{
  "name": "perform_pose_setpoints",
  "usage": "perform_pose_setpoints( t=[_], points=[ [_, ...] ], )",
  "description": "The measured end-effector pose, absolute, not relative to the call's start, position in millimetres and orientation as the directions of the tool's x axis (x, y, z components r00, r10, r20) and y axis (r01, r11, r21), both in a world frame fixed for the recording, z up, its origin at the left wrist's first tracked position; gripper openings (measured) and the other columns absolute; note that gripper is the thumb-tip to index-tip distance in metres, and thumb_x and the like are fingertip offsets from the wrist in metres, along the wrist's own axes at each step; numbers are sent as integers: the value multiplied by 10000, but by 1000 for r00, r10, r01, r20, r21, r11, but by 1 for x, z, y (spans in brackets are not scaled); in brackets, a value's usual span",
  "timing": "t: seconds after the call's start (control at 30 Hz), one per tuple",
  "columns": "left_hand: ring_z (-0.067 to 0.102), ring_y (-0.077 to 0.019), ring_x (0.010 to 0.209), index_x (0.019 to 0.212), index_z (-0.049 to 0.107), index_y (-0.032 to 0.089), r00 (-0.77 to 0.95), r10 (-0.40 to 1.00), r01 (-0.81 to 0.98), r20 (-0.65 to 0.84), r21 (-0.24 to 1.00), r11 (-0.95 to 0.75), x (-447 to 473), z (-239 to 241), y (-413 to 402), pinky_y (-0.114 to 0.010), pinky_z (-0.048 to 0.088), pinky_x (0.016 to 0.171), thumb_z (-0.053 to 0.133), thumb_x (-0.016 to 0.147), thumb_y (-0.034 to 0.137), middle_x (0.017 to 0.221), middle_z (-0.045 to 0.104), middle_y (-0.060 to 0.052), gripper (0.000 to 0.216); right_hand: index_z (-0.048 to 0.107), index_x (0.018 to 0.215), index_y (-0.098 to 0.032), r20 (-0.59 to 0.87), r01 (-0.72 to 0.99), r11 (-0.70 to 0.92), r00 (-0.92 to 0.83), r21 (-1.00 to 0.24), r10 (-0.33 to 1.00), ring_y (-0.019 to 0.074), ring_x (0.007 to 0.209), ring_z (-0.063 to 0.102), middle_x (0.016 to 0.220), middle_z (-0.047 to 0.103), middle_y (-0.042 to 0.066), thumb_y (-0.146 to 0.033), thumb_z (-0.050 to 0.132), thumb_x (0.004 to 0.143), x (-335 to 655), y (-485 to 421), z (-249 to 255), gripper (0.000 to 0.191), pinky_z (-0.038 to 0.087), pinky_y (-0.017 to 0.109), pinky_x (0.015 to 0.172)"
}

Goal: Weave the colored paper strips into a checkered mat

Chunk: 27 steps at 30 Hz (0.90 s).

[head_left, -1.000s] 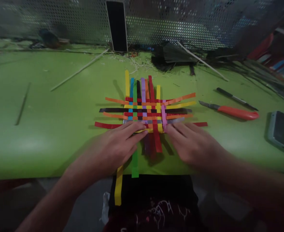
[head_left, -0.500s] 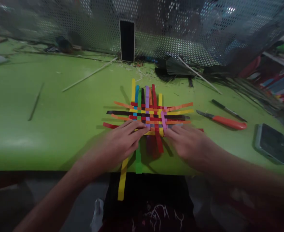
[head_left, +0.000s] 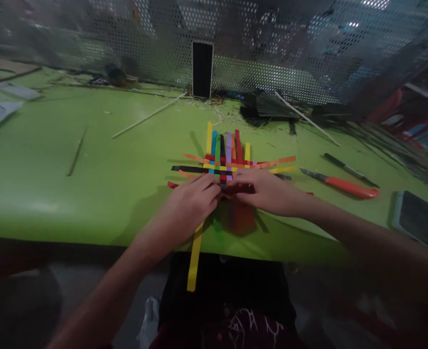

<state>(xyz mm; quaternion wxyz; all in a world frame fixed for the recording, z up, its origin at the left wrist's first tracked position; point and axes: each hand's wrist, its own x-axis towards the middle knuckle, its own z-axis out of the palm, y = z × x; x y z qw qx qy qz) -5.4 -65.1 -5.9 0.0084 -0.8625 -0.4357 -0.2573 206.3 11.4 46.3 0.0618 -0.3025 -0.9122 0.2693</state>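
Observation:
Before me lies a small mat of woven coloured strips (head_left: 229, 165), with loose ends in yellow, blue, green, black, purple, orange and red sticking out around it. My left hand (head_left: 194, 198) is closed on the mat's near left part, thumb and fingertips pressed together. Close beside it, my right hand (head_left: 263, 191) pinches at the near middle of the weave; exactly which strip is between its fingertips is hidden. From under my left hand a long yellow strip (head_left: 194, 257) hangs over the table's edge. Red strip ends below my right hand are blurred.
On the right lie an orange-handled knife (head_left: 352, 187), a thin dark tool (head_left: 350, 169) and a phone (head_left: 418, 218). Another phone (head_left: 202, 70) leans upright against the perforated metal panel (head_left: 141, 43). Thin sticks (head_left: 148, 116) and dark strips (head_left: 272, 105) lie toward the back of the green table (head_left: 90, 203).
My right hand has moved left and now covers the mat's near right part, close to my left hand. The green strip's near end is now a faint blur. The whole view has shifted slightly.

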Motion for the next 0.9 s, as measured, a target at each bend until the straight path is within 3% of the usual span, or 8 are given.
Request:
perform_pose_setpoints(
  t=[0.17,0.3,0.4,0.5,0.6,0.8,0.9],
  points=[
    [690,-230,1023,1045,644,139,438,747,759,500,239,-605,-2,-5,-64,-361,572,887,488,1069,131,1138,682,-103,158,730,969,-176,-82,482,539,-792,-691,604,181,903,646,968,683,47,-169,631,899,210,19,40,122,499,330,860],
    [692,-228,978,1136,585,153,317,797,769,514,353,-533,-4,-5,-65,-336,564,801,568,1033,143,1122,672,-90,105,664,844,-193,-134,497,416,-748,-761,650,160,748,571,819,632,14,-299,643,925,208,16,36,135,465,310,715],
    [683,-249,990,1080,555,161,282,843,769,458,417,-484,-8,-6,-66,-358,564,796,616,982,117,1099,663,-90,123,686,933,-198,-122,459,388,-756,-799,643,162,781,596,915,670,26,-287,677,896,208,13,35,97,483,315,745],
    [659,-256,1065,977,571,172,391,822,736,414,395,-550,-10,-4,-66,-398,559,884,561,1001,95,1143,652,-98,81,731,985,-207,-65,434,479,-789,-763,611,191,932,628,1027,683,52,-269,688,893,210,12,35,119,481,349,891],
    [646,-247,1081,993,623,170,420,813,706,404,417,-572,-9,-2,-65,-401,553,918,572,1029,156,1169,650,-102,64,733,930,-195,-56,429,485,-790,-762,611,191,890,606,970,658,50,-355,701,901,211,13,36,166,468,349,848],
    [629,-274,1129,1026,653,143,463,789,720,404,347,-600,-9,-4,-66,-450,545,971,584,1024,166,1206,650,-124,73,639,900,-201,-155,410,240,-726,-880,671,154,733,561,838,657,12,-413,664,913,213,14,38,214,449,315,692],
    [634,-274,1108,1025,655,144,469,769,712,434,328,-620,-10,-6,-66,-442,548,955,600,1002,137,1163,666,-111,60,643,922,-207,-156,383,152,-662,-911,733,149,717,581,830,672,11,-369,746,839,212,12,36,209,466,303,663]
  ],
)
